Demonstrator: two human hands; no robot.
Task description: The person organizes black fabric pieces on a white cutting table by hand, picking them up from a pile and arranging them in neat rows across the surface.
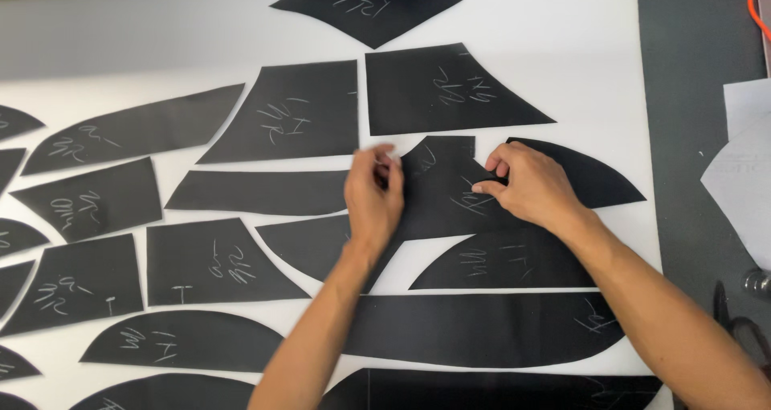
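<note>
Both of my hands rest on one black cut fabric piece (pixel 446 189) with chalk marks, lying mid-table on the white surface (pixel 578 57). My left hand (pixel 372 195) pinches its left edge between thumb and fingers. My right hand (pixel 526 183) presses fingertips on its right side, over the chalk writing. Another curved black piece (pixel 598 177) lies under it to the right.
Several more black chalk-marked fabric pieces cover the table, such as a trapezoid (pixel 446 89) behind and a long strip (pixel 482 330) in front. A dark grey mat (pixel 699 137) runs along the right, with white paper (pixel 747 169), black scissors handles (pixel 743 330) and an orange cable (pixel 759 12).
</note>
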